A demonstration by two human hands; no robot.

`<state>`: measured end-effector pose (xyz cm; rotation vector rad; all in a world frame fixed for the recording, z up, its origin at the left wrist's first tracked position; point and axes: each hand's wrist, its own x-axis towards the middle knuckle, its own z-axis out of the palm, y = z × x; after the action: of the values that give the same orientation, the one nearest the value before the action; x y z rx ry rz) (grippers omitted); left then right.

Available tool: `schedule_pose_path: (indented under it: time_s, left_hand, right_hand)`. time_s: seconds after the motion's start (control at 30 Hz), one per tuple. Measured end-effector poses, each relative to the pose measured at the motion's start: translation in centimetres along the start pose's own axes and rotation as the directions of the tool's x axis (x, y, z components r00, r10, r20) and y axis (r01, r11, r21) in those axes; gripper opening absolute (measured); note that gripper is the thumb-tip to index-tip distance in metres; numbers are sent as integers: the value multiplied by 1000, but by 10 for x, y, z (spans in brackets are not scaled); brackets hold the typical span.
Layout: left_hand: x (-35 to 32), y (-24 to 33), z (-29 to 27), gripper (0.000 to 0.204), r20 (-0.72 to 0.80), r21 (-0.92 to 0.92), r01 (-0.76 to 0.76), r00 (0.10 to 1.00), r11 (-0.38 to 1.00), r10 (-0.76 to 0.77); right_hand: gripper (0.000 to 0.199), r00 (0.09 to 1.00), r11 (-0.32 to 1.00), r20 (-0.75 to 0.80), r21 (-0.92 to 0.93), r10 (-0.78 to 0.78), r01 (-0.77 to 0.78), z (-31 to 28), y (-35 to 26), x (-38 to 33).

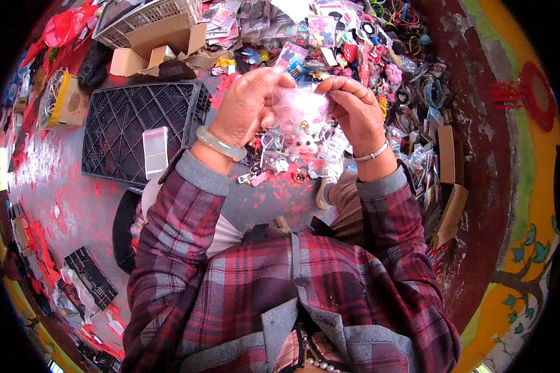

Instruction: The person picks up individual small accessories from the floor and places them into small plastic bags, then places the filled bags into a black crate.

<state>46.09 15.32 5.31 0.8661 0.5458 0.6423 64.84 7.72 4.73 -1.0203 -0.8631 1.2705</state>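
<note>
Between my hands hangs a clear plastic bag point(300, 112) with something pale pink and fluffy inside, and a small animal-face ornament shows near its lower part. My left hand point(249, 102), with a pale bangle at the wrist, pinches the bag's upper left edge. At the upper right edge, the fingers of my right hand point(354, 112) are closed on the same bag; a thin silver bracelet circles that wrist. Small packaged hair accessories point(292, 165) lie just below and behind the bag, partly hidden by it.
Piled packets and hair accessories point(379, 43) spread ahead and to the right. A black plastic crate point(137, 118) lies at left with a stack of clear sleeves point(155, 149) on it. Behind stand an opened cardboard box point(158, 40) and a pale basket point(146, 22). Cardboard flaps point(449, 155) edge the right side.
</note>
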Motion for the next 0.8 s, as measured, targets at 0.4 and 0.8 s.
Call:
schedule_pose_path:
  time_s: [0.4, 0.8]
  left_hand:
    - [3, -6, 2, 26, 41, 274, -279, 960, 920, 279]
    - [7, -25, -3, 14, 99, 506, -341, 935, 792, 340]
  right_hand:
    - [28, 996, 993, -48, 83, -77, 81, -17, -3, 7]
    - [19, 997, 988, -58, -145, 52, -60, -6, 11, 5]
